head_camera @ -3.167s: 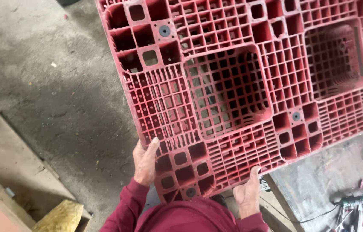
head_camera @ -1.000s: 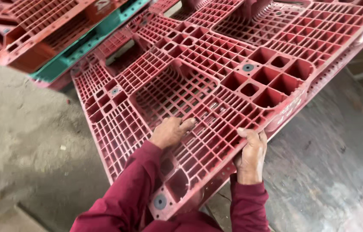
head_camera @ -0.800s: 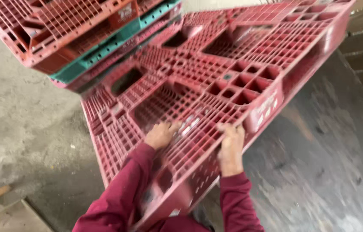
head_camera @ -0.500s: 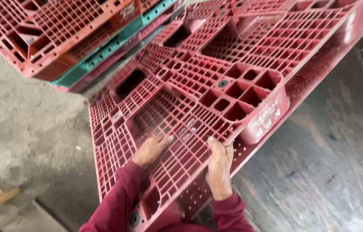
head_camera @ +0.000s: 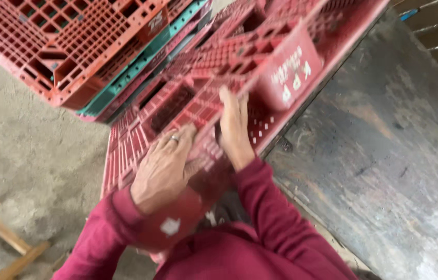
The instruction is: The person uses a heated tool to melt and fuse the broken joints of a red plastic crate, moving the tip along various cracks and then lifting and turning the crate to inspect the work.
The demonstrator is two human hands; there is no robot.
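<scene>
Scene: A person in a maroon sweatshirt (head_camera: 239, 249) leans over a red plastic pallet (head_camera: 219, 67) on a grey concrete floor (head_camera: 27, 155), seen from a head-worn camera.

Pallet: The red pallet lies tilted away from the person, its near corner low by the body, its far end close against a stack of pallets (head_camera: 100, 57) at upper left. Motion blur softens its grid.

Left hand: The left hand (head_camera: 164, 168), a ring on one finger, presses flat on the grid near the near corner, fingers spread and not curled round anything.

Right hand: The right hand (head_camera: 234, 127) lies along the ribs just beside the left, fingers extended forward. Whether the fingertips hook into a slot, I cannot tell.

Step in hand: Judging by the two flat palms, the pallet is being pushed forward, toward the stack.

Next move calls for: Steady, even pressure from both palms, so the pallet slides straight and does not swing toward the dark worn board (head_camera: 385, 155) on the right.

Surroundings: A green pallet (head_camera: 125, 83) sits sandwiched in the stack; pale wooden strips (head_camera: 6, 243) lie at lower left.
</scene>
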